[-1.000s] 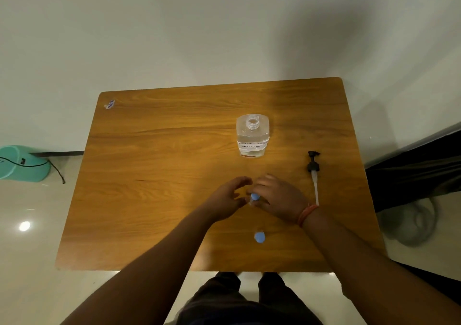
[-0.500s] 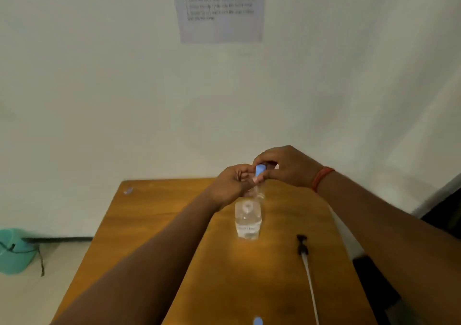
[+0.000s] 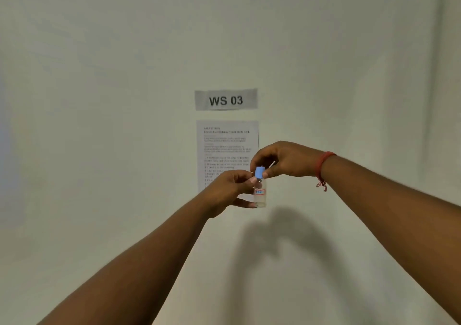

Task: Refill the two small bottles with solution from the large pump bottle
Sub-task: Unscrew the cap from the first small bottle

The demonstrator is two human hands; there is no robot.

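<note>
Small bottle (image 3: 260, 194) upright in air before wall, long axis vertical. My left hand (image 3: 228, 192) grips body from left; my right hand (image 3: 284, 160) pinches blue cap (image 3: 259, 172) from above, nearer for twisting.

Blue cap (image 3: 259, 171) on clear small bottle (image 3: 260, 195), red-bordered label (image 3: 259, 192); red wrist thread (image 3: 321, 166); white wall (image 3: 99, 100).

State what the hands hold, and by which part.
One small bottle: the left hand grips its clear body, and the right hand pinches its blue cap.
</note>
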